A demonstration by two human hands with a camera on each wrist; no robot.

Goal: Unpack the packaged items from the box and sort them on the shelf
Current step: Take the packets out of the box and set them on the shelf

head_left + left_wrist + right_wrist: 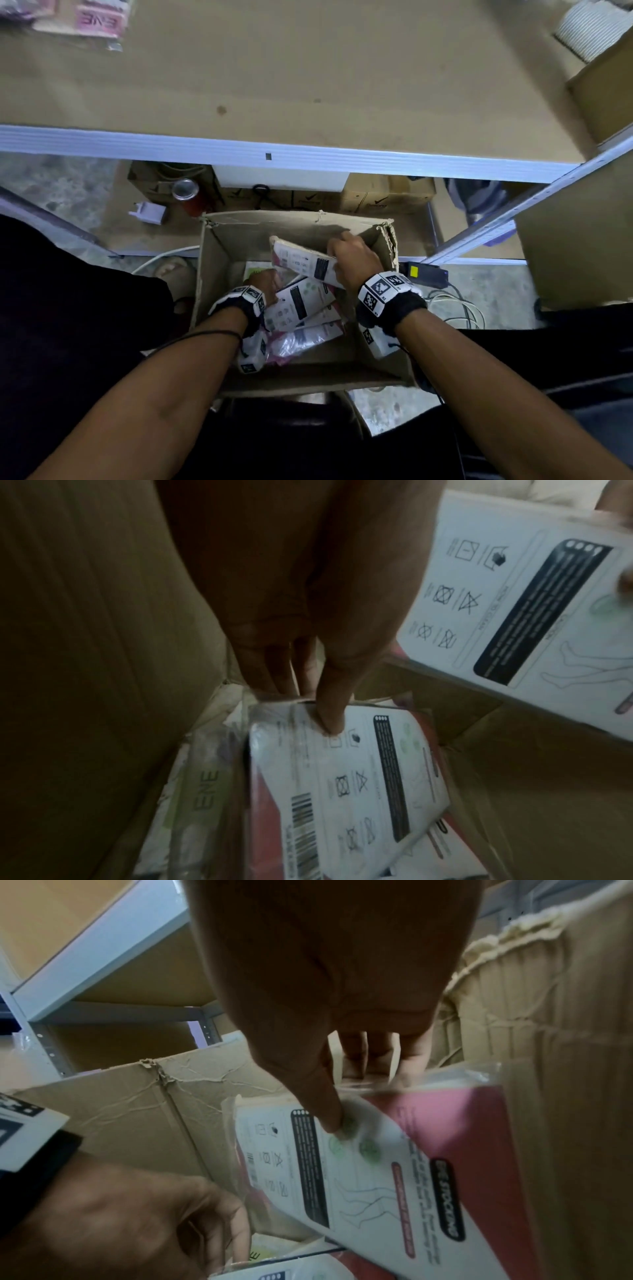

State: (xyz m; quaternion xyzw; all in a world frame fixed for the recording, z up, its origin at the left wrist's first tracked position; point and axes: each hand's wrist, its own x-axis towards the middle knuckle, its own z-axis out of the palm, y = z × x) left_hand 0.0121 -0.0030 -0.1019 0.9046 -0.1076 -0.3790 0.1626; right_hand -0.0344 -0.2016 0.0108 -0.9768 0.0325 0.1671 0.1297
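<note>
An open cardboard box (219,274) stands on the floor below the shelf (308,75); both hands are inside it. My right hand (342,253) pinches a white-and-pink stocking package (301,262), lifted and tilted above the others; the thumb lies on its printed face (377,1164), the fingers behind it. Low at the box's left wall, my left hand (304,707) pinches the top edge of another white-and-red package (342,777), which lies on several more packages (301,332). On the shelf's far left lie pink packages (97,19).
A cardboard box (606,96) and a white ridged item (589,27) sit at the shelf's right end. Under the shelf are cartons (387,197), a red can (186,197) and a white plug (149,212). A black adapter (428,274) and cables (455,308) lie right of the box.
</note>
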